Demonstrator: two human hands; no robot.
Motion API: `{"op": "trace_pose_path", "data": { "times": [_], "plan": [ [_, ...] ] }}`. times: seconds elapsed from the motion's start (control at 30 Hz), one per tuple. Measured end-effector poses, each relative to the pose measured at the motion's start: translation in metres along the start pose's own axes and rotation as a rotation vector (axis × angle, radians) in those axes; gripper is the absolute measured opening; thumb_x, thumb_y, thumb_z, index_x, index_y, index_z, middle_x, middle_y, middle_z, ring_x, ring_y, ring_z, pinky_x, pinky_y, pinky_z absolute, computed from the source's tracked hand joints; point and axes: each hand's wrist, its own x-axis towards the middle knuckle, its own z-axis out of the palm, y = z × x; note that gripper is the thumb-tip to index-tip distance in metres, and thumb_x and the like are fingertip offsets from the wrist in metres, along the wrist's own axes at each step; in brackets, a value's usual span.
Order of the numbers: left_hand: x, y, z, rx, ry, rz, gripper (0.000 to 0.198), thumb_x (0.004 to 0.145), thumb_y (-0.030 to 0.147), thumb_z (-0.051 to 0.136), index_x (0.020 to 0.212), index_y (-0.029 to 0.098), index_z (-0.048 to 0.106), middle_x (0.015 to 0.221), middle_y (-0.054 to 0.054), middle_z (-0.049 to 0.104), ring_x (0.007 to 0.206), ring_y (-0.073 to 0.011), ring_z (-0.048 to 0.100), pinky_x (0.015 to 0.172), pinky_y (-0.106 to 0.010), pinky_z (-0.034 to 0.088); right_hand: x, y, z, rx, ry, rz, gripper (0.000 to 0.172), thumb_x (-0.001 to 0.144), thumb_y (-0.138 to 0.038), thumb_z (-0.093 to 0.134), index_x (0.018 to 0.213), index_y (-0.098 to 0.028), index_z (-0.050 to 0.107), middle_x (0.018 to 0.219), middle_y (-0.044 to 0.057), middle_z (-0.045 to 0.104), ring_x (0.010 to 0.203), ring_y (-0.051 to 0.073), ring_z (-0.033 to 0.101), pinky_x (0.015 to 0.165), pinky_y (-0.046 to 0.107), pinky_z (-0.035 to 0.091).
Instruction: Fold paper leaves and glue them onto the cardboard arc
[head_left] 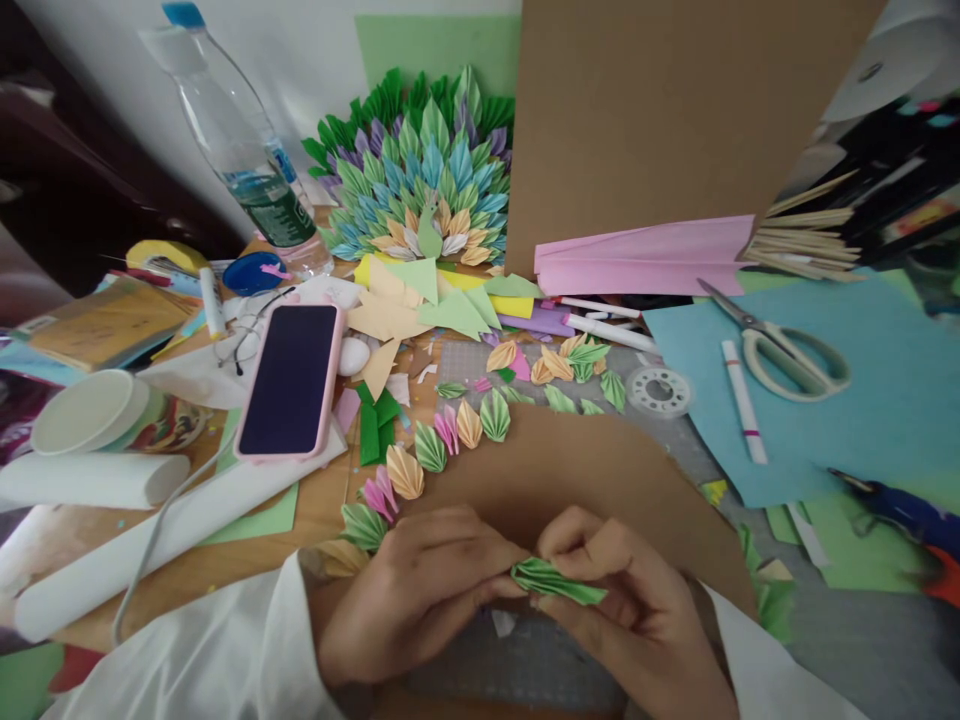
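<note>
Between my two hands, a pleated green paper leaf (559, 581) is pinched, its folds pressed together. My left hand (427, 585) grips the leaf's left end with thumb and fingertips. On the other end, my right hand (619, 590) is closed with its fingers curled around the folds. Just beyond the hands lies a rounded piece of brown cardboard (592, 460). Along its upper left edge runs a row of folded paper leaves in green, pink and orange, such as this orange leaf (405, 472). More loose leaves (555, 365) lie past the cardboard.
A phone (289, 380), a paper cup (90, 412) and a water bottle (262, 180) stand or lie left. Scissors (795, 350), a marker (744, 403) and a glue gun (900, 515) are right. A paper peacock (431, 170) leans at the back beside a cardboard sheet (660, 120).
</note>
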Motion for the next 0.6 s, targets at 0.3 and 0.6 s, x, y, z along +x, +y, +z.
{"op": "trace_pose_path", "data": {
  "times": [0.3,0.6],
  "plan": [
    [-0.0036,-0.0007,-0.0005,-0.005,-0.022,0.002,0.019,0.087,0.002,0.053,0.100,0.010,0.065,0.085,-0.011,0.069,0.077,-0.0164,0.061,0.074,-0.024,0.047,-0.0020,0.0029,-0.0002,-0.013,-0.008,-0.008,0.018,0.086,-0.007,0.064,0.088,-0.025,0.063,0.083,0.000,0.060,0.073,0.012,0.059,0.062,0.021,0.050],
    [-0.0015,-0.0024,0.0010,0.011,0.021,0.024,0.019,0.087,0.001,0.050,0.095,0.012,0.064,0.079,-0.008,0.067,0.072,-0.0155,0.057,0.068,-0.024,0.045,-0.0048,0.0048,-0.0014,-0.002,-0.025,0.057,0.014,0.089,-0.013,0.063,0.092,-0.026,0.060,0.088,0.000,0.056,0.076,0.010,0.057,0.065,0.020,0.049]
  ]
}}
